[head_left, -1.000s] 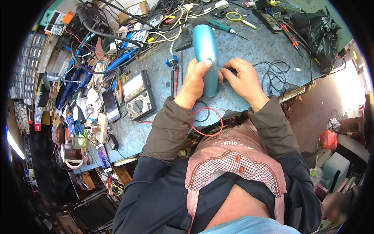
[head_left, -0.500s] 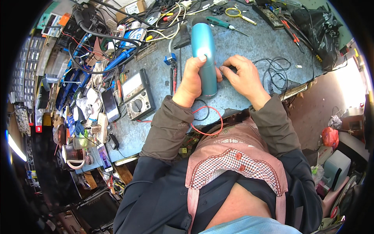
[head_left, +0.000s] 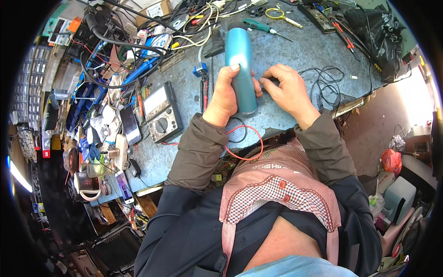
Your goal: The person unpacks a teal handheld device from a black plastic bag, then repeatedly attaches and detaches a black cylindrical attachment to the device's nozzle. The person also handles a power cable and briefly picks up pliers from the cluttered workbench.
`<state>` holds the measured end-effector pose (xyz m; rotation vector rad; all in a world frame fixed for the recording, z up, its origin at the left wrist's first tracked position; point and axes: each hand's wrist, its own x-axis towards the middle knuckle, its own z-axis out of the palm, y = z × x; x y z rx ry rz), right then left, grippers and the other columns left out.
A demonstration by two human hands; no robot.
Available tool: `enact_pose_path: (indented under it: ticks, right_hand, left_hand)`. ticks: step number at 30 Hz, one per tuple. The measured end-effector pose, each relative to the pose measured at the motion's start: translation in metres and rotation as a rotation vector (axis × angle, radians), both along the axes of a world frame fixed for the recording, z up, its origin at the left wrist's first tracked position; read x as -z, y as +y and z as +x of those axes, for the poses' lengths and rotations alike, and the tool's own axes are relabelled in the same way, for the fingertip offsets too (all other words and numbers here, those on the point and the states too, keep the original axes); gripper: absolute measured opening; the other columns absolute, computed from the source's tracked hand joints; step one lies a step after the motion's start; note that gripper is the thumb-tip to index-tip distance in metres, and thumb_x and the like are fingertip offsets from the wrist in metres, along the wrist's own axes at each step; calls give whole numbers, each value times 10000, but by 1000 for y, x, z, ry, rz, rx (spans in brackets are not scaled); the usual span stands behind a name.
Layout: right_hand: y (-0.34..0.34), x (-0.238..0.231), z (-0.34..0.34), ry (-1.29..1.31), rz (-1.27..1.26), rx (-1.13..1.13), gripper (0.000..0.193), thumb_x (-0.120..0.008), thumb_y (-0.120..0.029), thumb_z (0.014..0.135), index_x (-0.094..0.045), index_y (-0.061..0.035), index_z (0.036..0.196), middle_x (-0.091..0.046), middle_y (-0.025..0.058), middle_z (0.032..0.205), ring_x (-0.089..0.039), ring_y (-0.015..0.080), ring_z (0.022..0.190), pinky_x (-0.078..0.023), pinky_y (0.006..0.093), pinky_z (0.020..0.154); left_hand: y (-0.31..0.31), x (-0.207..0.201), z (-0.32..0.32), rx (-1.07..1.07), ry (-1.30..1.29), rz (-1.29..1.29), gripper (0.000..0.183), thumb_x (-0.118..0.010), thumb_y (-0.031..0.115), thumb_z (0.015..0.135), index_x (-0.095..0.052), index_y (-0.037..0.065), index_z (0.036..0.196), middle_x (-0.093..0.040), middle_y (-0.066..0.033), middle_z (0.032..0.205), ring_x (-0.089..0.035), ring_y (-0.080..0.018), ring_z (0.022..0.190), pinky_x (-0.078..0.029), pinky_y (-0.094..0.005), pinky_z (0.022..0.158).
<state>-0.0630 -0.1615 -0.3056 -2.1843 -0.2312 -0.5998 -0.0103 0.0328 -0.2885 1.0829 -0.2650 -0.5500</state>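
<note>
My left hand (head_left: 223, 94) is wrapped round a long, glossy teal appliance (head_left: 240, 55), a rounded tube with a dark far end. The thumb lies along its upper face and fingertips show at its right side. Just to the right, my right hand (head_left: 287, 90) is closed in a pinch. Something dark shows between its thumb and fingers, and a black cable (head_left: 330, 90) runs up to that hand from loose loops on the bench. Red and black test leads (head_left: 261, 143) curl below the appliance at the bench's near edge.
An analogue multimeter (head_left: 164, 122) lies left of my left forearm. A green screwdriver (head_left: 260, 27) and a yellow-rimmed magnifier (head_left: 277, 15) lie at the back. Tools and tangled wires (head_left: 134, 51) crowd the left side. A black plastic bag (head_left: 376, 37) sits at the far right of the workbench (head_left: 314, 51).
The teal appliance has tilted very slightly, its far end shifting a little to the left with my left hand. My right hand has barely moved.
</note>
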Motion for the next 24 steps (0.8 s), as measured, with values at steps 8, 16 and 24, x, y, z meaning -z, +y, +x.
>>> enact_pose_path:
  ticks: [8,16,24]
  right_hand:
    - [-2,0,1,-39,36,8,186,-789,-227,893,-751,-52,943,-735,152,908,-710,369,892,-551,482,791]
    - [-17,-11,-4,156,1070,-536,482,-756,-336,1040,-615,0,1355,-689,22,1224,-625,152,1146,-486,336,1054]
    - [-22,-4,-4,76,1126,-489,490,-813,-297,998,-625,-4,1344,-698,33,1213,-638,128,1114,-526,326,991]
  left_hand:
    - [9,-16,1,169,-38,-95,943,-591,858,759,-600,-33,1068,-620,-138,642,-628,-314,544,-560,-434,588]
    - [12,-17,-3,522,-65,104,959,-697,663,724,-558,-139,1230,-709,-259,788,-707,-338,666,-600,-408,688]
    - [3,-24,-11,322,-226,149,869,-707,601,796,-602,-108,1287,-720,-220,847,-708,-297,726,-588,-387,713]
